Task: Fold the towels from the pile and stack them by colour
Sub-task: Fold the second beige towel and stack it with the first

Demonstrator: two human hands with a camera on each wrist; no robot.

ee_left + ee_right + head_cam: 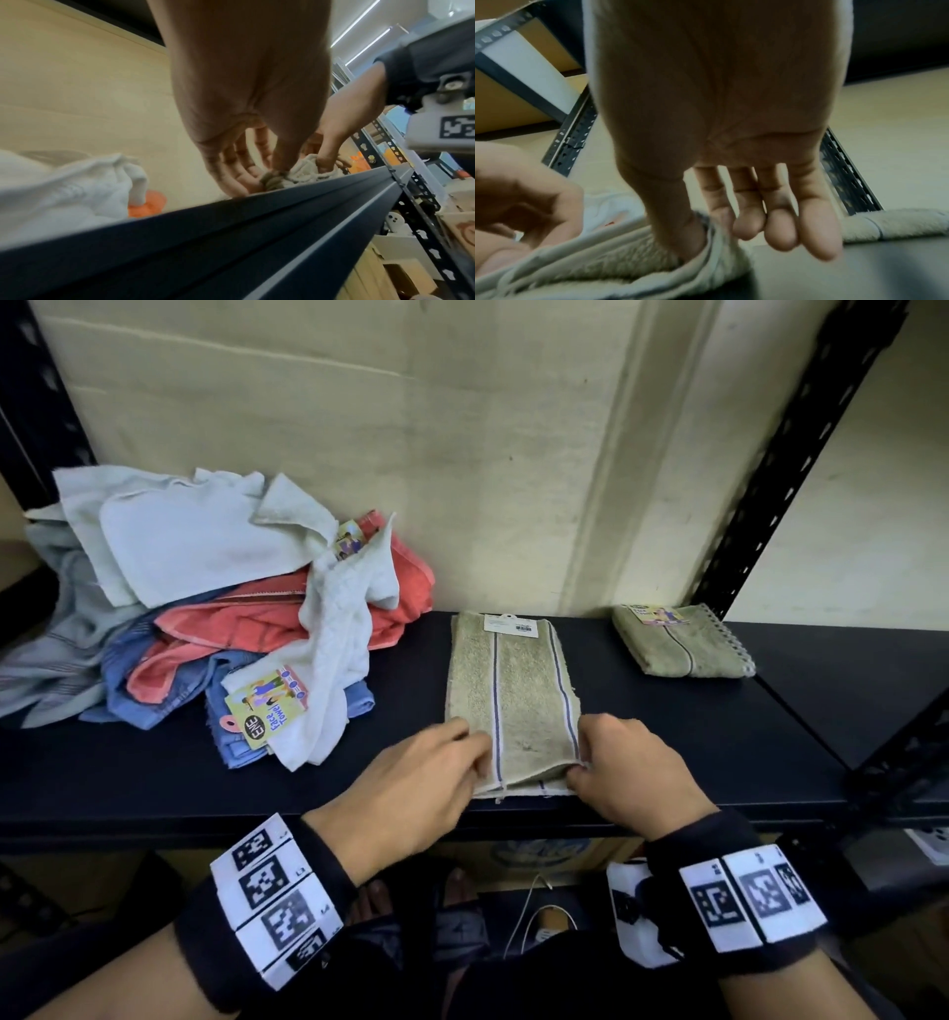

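**Both hands at near corners of olive towel on shelf**

Olive-green terry towel with blue stripes [513,706] lying folded lengthwise, flat, near front middle of dark blue metal shelf [667,737]; white barcode tag [510,625] at its far end. Near end showing two layers, upper one slightly lifted.

Left hand [411,793] at near-left corner: thumb and fingers [236,178] pinching bunched corner of towel, per left wrist view. Remaining fingers fairly straight, angled down toward shelf.

Right hand [629,767] at near-right corner: thumb pressed on top of the towel edge, index finger [720,205] behind it, edge pinched between them per right wrist view. Other three fingers extended, loose, holding nothing.

Second olive-green towel, folded into small rectangle [680,642], at far right of shelf beside black perforated upright [770,474], colourful label on top; well apart from towel in hand.

Unfolded pile of white, coral and blue towels [231,608] at left of shelf against beige wall [462,454]; yellow "Face Towel" label [267,706] visible on its near side. Pile near, not touching, towel in hand.
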